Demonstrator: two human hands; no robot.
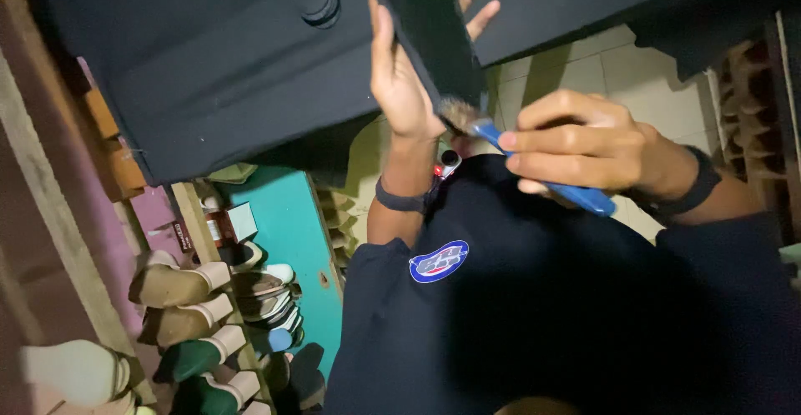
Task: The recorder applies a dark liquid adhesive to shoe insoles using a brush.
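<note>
Two bare hands are at work on a large sheet of stiff black material (225,65) held up near the top of the view. The left hand (400,81) grips the sheet's edge, palm flat along one face and fingers (477,2) wrapped over to the far side, so the sheet is pinched between them. A dark band (400,202) sits on that wrist. The right hand (576,144) is closed around a brush with a blue plastic handle (567,186), fingers curled tight on it, and the pale worn bristles touch the sheet's edge just below the left palm. Below the hands is a dark navy garment with an oval blue, white and red patch (439,261). At lower left, rows of wooden and green shoe lasts (196,319) lie beside a teal tabletop (288,231). Pale floor tiles (601,73) show behind.
</note>
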